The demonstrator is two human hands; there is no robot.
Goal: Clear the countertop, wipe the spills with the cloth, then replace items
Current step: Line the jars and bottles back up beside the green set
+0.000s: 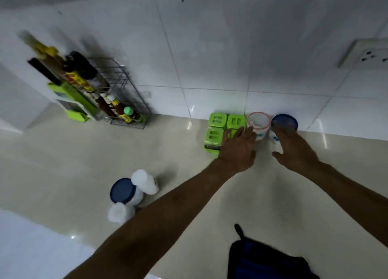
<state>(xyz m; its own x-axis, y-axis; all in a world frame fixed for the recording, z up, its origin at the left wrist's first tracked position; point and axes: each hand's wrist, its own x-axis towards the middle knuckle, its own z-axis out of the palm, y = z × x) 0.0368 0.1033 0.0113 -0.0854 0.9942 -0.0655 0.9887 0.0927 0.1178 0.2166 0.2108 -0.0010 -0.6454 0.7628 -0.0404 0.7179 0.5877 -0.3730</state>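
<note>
A green set of square spice boxes (pixel 218 124) stands against the tiled wall on the beige countertop (pixel 84 163). Right of it are a white jar with a red rim (pixel 258 122) and a blue-lidded jar (pixel 284 122). My left hand (pixel 237 150) hovers with fingers spread over the spice boxes' right front corner, its fingertips near the red-rimmed jar. My right hand (pixel 294 150) is spread just in front of the blue-lidded jar, hiding its lower part. A dark blue cloth (pixel 266 259) lies at the counter's near edge.
A blue-lidded jar (pixel 122 191) and two white bottles (pixel 144 181) (pixel 119 212) stand at the front left. A wire rack with sauce bottles (pixel 117 104) and a green holder (pixel 73 104) sit at the back left. A wall socket (pixel 367 54) is at the upper right.
</note>
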